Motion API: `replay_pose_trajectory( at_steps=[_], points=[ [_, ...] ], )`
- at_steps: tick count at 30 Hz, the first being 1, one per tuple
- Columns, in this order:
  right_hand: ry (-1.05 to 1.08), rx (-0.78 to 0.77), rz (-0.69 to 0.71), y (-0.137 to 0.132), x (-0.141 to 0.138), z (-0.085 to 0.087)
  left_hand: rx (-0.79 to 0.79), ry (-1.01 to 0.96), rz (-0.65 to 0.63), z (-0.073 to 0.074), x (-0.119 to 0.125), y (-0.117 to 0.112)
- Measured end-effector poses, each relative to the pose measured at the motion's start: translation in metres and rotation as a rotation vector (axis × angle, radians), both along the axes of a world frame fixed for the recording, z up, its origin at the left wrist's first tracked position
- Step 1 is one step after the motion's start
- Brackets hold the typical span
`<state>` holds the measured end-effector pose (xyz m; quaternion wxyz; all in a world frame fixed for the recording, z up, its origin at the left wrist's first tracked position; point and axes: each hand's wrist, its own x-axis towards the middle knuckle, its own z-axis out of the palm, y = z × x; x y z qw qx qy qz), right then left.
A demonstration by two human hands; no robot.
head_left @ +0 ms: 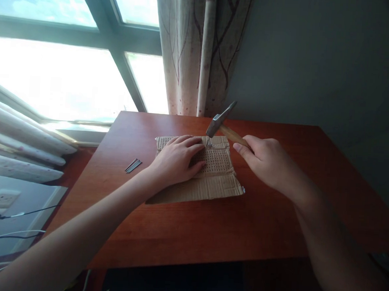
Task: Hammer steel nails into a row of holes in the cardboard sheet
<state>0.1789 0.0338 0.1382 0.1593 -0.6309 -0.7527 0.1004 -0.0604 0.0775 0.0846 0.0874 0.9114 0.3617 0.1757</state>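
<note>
My left hand (177, 158) lies flat, fingers spread, pressing on a perforated board (215, 159) that rests on a sheet of cardboard (208, 188). My right hand (268, 161) grips the wooden handle of a hammer (220, 120). The hammer's metal head hangs just above a nail (209, 142) standing upright in the board's far edge, right by my left fingertips.
A small bunch of loose nails (133, 165) lies on the red-brown table (209, 225) left of the cardboard. A window and a curtain (200, 49) stand behind the table. At the lower left, a wall socket (0, 199) holds plugged cables.
</note>
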Motion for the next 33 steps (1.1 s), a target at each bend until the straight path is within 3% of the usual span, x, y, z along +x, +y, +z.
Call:
replay_pose_trajectory(
  at_steps=[33],
  points=[
    [-0.050,-0.078,0.023,0.009,-0.005,-0.021,0.016,-0.015,-0.008,-0.006,-0.001,0.001]
  ],
)
